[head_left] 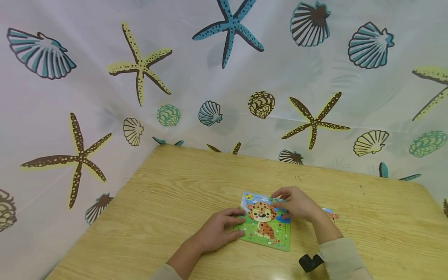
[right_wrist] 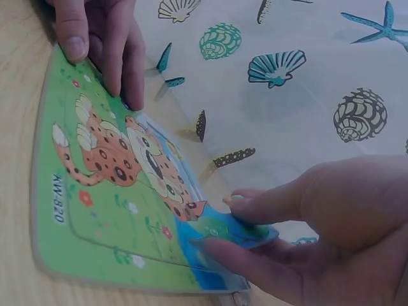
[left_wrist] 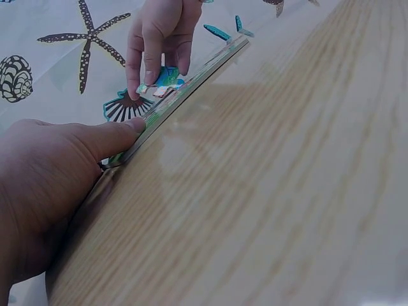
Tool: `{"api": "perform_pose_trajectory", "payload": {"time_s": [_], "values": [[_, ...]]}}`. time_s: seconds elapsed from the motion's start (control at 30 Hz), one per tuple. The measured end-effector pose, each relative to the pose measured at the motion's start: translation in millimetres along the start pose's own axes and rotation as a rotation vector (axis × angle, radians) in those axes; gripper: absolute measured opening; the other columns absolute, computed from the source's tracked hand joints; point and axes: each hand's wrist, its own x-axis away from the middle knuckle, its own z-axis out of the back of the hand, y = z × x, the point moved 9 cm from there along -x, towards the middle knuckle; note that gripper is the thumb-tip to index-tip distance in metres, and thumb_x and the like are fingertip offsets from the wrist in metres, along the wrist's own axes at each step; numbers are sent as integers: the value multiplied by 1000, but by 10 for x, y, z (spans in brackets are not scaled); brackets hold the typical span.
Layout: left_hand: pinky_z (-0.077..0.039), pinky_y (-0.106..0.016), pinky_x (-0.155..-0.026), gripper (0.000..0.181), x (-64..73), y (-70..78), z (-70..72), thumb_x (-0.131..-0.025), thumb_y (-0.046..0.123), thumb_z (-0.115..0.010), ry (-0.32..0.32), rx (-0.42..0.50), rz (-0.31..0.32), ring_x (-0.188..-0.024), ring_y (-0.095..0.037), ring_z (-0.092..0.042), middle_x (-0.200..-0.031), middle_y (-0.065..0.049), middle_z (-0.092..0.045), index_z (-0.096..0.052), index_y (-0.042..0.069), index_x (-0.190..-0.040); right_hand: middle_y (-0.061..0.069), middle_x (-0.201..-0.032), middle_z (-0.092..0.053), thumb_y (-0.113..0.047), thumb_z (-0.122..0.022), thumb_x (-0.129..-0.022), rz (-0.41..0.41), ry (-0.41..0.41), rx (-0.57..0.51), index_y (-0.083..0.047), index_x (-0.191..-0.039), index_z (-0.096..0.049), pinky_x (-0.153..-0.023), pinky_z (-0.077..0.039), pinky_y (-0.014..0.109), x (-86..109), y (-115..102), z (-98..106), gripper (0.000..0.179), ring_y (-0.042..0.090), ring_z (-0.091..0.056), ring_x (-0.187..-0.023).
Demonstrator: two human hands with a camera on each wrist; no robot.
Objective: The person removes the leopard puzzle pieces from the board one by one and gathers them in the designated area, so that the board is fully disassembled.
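A square jigsaw puzzle (head_left: 264,229) with a cartoon leopard on green grass lies flat on the wooden table, "KW-820" printed in one corner. At its left edge rests my left hand (head_left: 220,230), with thumb and fingertips on the border and fingers loosely extended. My right hand (head_left: 295,203) is over the upper right corner. Between its thumb and fingers it pinches a blue and green puzzle piece (left_wrist: 168,78), which shows tilted above the board in the left wrist view. In the right wrist view that piece overlaps the corner of the picture.
Partly behind the right wrist lies another colourful flat piece (head_left: 330,214) on the table (head_left: 168,194). A small black object (head_left: 309,263) is beside the right sleeve. A white sheet (head_left: 217,81) printed with starfish and shells hangs along the table's back and left sides.
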Motion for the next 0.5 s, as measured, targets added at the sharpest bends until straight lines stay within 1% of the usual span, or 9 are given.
{"api": "perform_pose_trajectory", "payload": {"time_s": [0.07,0.13,0.27,0.37,0.5], "values": [[-39,-48,-117,41,-7,6,0,-92,26,-73,-1,-4,-1,-142,-28,-46,-145,-6,-56,-68,3,-125,21,-113,-51,-4,-58,-100,9,5,3,-1,-123,-65,-64,-62,36,4,-10,30,25,22,-61,-75],[-39,-48,-117,41,-13,8,2,-92,27,-73,-1,-10,0,-142,-28,-46,-145,-6,-56,-68,3,-126,17,-106,-52,-7,-59,-100,16,22,32,-2,-122,-67,-60,-60,34,1,-11,63,24,20,-57,-70],[-38,-47,-118,42,-25,-3,2,-92,27,-73,-3,-7,4,-142,-27,-45,-145,-5,-55,-68,4,-126,13,-101,-56,-11,-62,-99,16,66,81,-4,-120,-69,-56,-55,30,-9,20,120,24,17,-52,-63],[-38,-48,-117,42,-27,-15,-2,-92,28,-73,-4,-16,1,-142,-27,-45,-145,-5,-55,-68,4,-126,13,-99,-58,-12,-63,-98,17,91,82,-3,-121,-68,-56,-54,29,1,55,164,25,16,-55,-60],[-38,-49,-117,43,-21,-42,-17,-92,31,-73,0,-38,0,-141,-27,-46,-145,-4,-55,-68,4,-125,13,-96,-59,-12,-64,-98,12,110,42,1,-123,-66,-57,-55,30,51,109,221,28,17,-60,-61]]}}
